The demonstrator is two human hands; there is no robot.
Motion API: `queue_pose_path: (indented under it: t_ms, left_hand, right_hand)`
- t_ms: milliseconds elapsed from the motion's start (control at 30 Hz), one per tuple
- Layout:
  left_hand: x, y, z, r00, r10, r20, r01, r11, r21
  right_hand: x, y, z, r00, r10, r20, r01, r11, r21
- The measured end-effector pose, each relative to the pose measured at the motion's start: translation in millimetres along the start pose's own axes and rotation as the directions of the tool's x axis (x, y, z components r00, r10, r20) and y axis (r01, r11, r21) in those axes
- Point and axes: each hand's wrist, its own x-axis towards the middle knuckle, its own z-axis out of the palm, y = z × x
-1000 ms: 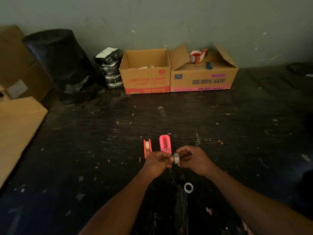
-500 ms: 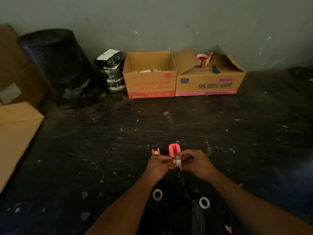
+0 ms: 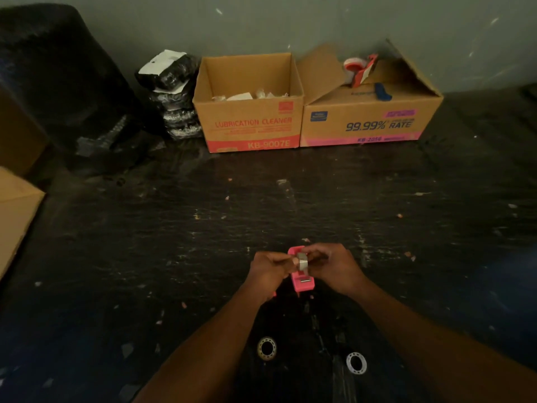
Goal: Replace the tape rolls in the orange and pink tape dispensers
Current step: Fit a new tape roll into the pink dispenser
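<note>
A pink tape dispenser (image 3: 303, 283) stands on the dark table, low in the middle of the view. Just above it, both hands pinch a small clear tape roll (image 3: 302, 262). My left hand (image 3: 268, 271) grips the roll from the left, and my right hand (image 3: 332, 264) grips it from the right. The orange dispenser is almost hidden behind my left hand; only a sliver shows by the wrist. Two rings lie closer to me: a yellowish tape roll (image 3: 266, 348) and a white core ring (image 3: 356, 363).
Two cardboard boxes stand at the back wall: one marked LUBRICATION CLEANER (image 3: 250, 106) and one marked 99.99% RATE (image 3: 369, 112), with a red packing tape dispenser (image 3: 361, 68) on it. Black wrapped bundles (image 3: 171, 94) and a big black bag (image 3: 55, 80) sit left. More cardboard (image 3: 14, 216) lies far left.
The view has tilted down and drawn closer. The hands with the roll moved over the pink dispenser. The orange dispenser went out of sight behind my left hand.
</note>
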Motion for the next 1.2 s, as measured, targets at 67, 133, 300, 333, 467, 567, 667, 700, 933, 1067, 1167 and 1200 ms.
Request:
queue_pose_path:
  t_ms: [67, 133, 300, 333, 467, 567, 667, 700, 933, 1067, 1167, 1200]
  left_hand:
    - [7.1, -2.1, 0.0, 1.000, -0.030, 0.008, 0.030, 1.000, -0.007]
    - [13.0, -5.9, 0.9, 0.999, -0.039, 0.021, 0.039, 0.999, 0.000]
    - [21.3, -17.0, 4.7, 0.999, -0.032, 0.040, 0.032, 0.999, -0.015]
    - [22.3, -18.4, 5.3, 0.999, -0.028, 0.044, 0.028, 1.000, -0.012]
    - [25.8, -23.0, 6.1, 0.999, -0.022, 0.030, 0.021, 1.000, 0.018]
    - [25.1, -23.8, 6.5, 1.000, -0.012, 0.016, 0.012, 1.000, -0.001]
    - [23.3, -24.4, 8.0, 1.000, 0.003, -0.014, -0.003, 1.000, -0.007]
    - [23.2, -24.8, 8.5, 0.999, 0.012, -0.031, -0.012, 1.000, 0.008]
    - [21.4, -21.3, 9.1, 0.998, 0.028, -0.059, -0.020, 0.991, 0.134]
    - [21.0, -15.9, 7.0, 0.996, 0.088, 0.002, -0.084, 0.953, 0.292]
    - [23.4, -16.1, 7.4, 0.994, 0.106, 0.002, -0.101, 0.938, 0.331]
    - [24.2, -16.7, 8.0, 0.994, 0.112, -0.002, -0.105, 0.936, 0.335]
  right_hand:
    - [4.5, 5.6, 1.8, 1.000, 0.013, -0.006, -0.013, 1.000, 0.012]
    - [8.1, 12.1, 3.2, 1.000, 0.016, -0.019, -0.016, 1.000, 0.026]
    - [12.0, 19.0, 3.7, 0.998, 0.065, 0.001, -0.065, 0.998, 0.015]
    - [12.1, 20.0, 3.8, 0.997, 0.071, 0.002, -0.071, 0.997, 0.015]
    - [11.7, 20.0, 7.7, 0.997, 0.077, 0.007, -0.078, 0.997, 0.013]
    - [13.1, 20.4, 10.8, 0.997, 0.082, -0.002, -0.082, 0.997, 0.008]
    - [16.4, 19.6, 11.6, 0.997, 0.074, -0.009, -0.074, 0.997, -0.034]
    - [17.6, 18.9, 11.5, 0.998, 0.067, -0.008, -0.067, 0.996, -0.062]
    - [21.9, 16.8, 7.3, 0.999, 0.053, 0.013, -0.049, 0.979, -0.196]
    - [23.9, 17.1, 7.0, 0.999, 0.030, 0.014, -0.026, 0.969, -0.246]
    - [25.5, 17.6, 8.3, 0.999, 0.033, 0.011, -0.029, 0.962, -0.272]
    - [26.4, 18.4, 9.0, 0.999, 0.037, 0.008, -0.034, 0.962, -0.272]
